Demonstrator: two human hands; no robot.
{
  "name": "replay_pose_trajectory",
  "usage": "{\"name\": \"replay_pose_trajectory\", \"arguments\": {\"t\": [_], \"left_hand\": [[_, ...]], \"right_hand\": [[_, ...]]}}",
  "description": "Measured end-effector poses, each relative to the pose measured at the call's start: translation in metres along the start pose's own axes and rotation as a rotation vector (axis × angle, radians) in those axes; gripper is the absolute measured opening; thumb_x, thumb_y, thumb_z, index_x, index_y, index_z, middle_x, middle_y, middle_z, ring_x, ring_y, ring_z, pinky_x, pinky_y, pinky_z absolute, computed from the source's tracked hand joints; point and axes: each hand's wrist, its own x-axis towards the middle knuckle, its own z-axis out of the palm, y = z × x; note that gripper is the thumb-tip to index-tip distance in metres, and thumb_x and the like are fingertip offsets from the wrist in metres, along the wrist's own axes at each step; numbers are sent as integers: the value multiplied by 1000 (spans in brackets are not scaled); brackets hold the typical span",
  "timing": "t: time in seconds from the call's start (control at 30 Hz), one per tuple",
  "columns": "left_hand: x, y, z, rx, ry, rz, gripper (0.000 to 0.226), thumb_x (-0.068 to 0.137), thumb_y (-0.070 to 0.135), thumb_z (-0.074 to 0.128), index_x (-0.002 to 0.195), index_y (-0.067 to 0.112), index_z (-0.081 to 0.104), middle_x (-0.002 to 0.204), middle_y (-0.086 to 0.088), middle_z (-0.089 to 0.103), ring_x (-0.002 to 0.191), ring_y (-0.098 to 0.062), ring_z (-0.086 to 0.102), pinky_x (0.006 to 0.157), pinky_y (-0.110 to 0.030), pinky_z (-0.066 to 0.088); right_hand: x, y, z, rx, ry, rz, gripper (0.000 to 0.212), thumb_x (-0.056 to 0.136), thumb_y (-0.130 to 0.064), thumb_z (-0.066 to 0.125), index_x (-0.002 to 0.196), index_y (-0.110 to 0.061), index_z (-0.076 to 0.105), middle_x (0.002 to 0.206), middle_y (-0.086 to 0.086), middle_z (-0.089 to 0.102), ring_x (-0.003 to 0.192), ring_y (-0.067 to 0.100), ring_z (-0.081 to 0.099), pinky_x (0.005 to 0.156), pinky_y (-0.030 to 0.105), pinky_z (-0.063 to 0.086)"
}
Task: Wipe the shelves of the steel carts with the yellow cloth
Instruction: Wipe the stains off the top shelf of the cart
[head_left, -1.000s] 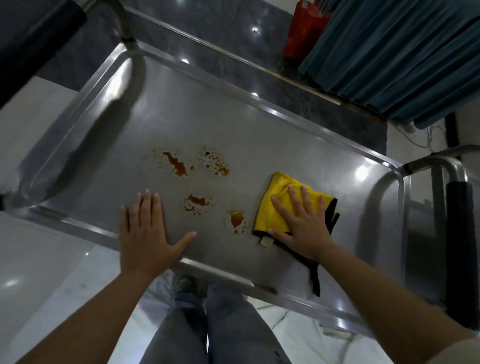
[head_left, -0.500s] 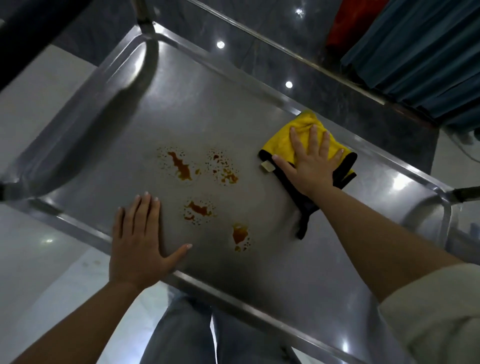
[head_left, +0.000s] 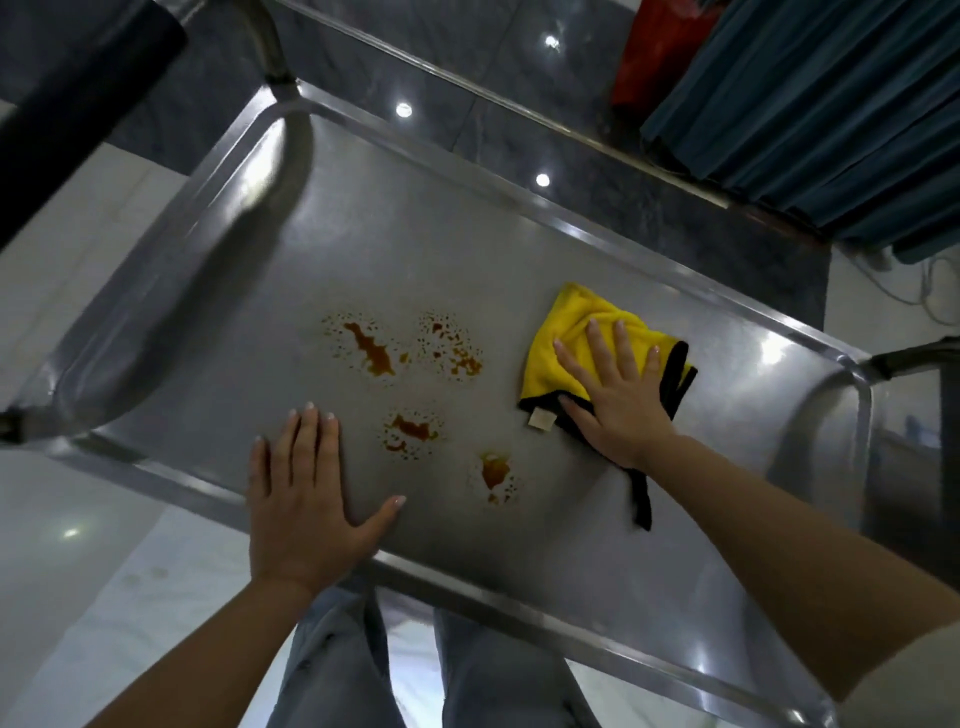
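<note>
On the shelf (head_left: 363, 249): four brown stains (head_left: 371, 353).
Right hand (head_left: 615, 402): fingers spread, pressing yellow cloth (head_left: 558, 356) flat.
Left hand (head_left: 304, 506): flat, fingers straight, beside stains.

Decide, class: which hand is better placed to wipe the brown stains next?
The right hand: it already presses the yellow cloth flat beside the stains. The left hand lies bare on the shelf.

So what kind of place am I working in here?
Probably a clinic or institutional service room: a steel cart shelf on polished tile floor, with a pleated teal curtain behind.
</note>
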Motion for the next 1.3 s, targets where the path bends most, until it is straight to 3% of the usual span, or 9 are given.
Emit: {"name": "replay_pose_trajectory", "arguments": {"t": [0.23,0.47,0.57,0.7,0.83,0.93,1.03,1.3], "left_hand": [[-2,-2,-7,-24,-40,19,108,78,80,31,150,0,21,157,-22,18,146,-36,15,116,-58,16],[9,-50,-29,-35,-28,230,83,88,65,26,139,1,44,141,-21,46,124,-38,47,103,-52,38],[26,-86,-38,8,25,243,84,87,64,27,139,-1,42,143,-22,42,128,-39,42,111,-55,29],[39,-110,-43,-3,57,226,88,86,63,27,142,-4,36,148,-25,35,138,-40,31,117,-55,16],[37,-110,-41,-2,75,226,86,87,61,28,142,-4,36,149,-25,35,140,-39,29,117,-55,15],[37,-111,-40,5,81,227,85,86,61,29,143,-3,36,149,-24,34,140,-37,27,118,-52,13],[37,-113,-39,0,77,222,84,86,60,30,143,-1,36,150,-23,34,141,-36,27,118,-51,14],[44,-117,-35,36,52,222,81,88,60,28,145,2,31,151,-21,31,141,-36,24,117,-54,18]], "right_hand": [[-94,-80,21,118,-26,192,70,87,-71,5,148,-35,10,159,5,-1,146,36,-10,109,67,4],[-139,-147,25,198,-65,198,70,86,-74,2,148,-41,8,159,1,-10,145,31,-19,112,64,-7],[-140,-141,17,187,-53,198,74,81,-79,-4,147,-45,-1,159,-5,-15,145,26,-22,111,65,-9],[-116,-138,7,321,-33,474,74,73,-87,1,138,-56,-19,160,-6,-16,146,26,-17,111,62,-7],[-96,-157,25,209,-69,532,91,70,-89,-1,143,-40,-26,156,2,-28,142,35,-27,110,65,-10],[-107,-159,34,137,-38,437,92,75,-85,0,148,-33,-17,158,5,-22,143,37,-23,112,65,-6],[-123,-170,39,112,-10,296,84,85,-79,15,152,-30,1,161,9,-4,145,40,-10,112,67,5],[-104,-170,40,47,-8,195,74,91,-71,19,153,-32,5,161,8,3,146,41,-3,110,69,11]]}}
